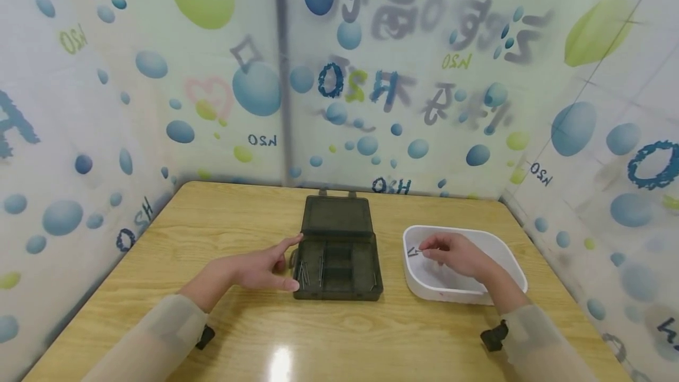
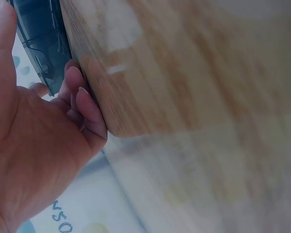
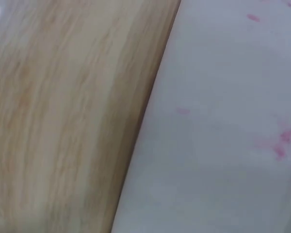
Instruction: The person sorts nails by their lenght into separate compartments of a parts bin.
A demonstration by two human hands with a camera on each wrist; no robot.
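A dark, see-through compartment box (image 1: 337,296) stands on the table with its lid (image 1: 338,215) tipped back. Slim grey metal pieces (image 1: 320,272), like nails or screws, lie in its left compartments, and another lies at the right. My left hand (image 1: 260,268) rests at the box's left side, thumb near the front corner and index finger by the hinge end; its other fingers bend beside the wall in the left wrist view. Inside the white tub (image 1: 440,295), my right hand (image 1: 457,254) pinches at a small slim metal piece (image 1: 419,251) with bent thumb and fingers.
A few more small metal pieces (image 1: 411,251) lie at the tub's left end. The wooden table (image 1: 339,341) reaches back to a patterned curtain (image 1: 361,122). The right wrist view shows mostly the tub's outer wall (image 3: 218,126) and table grain.
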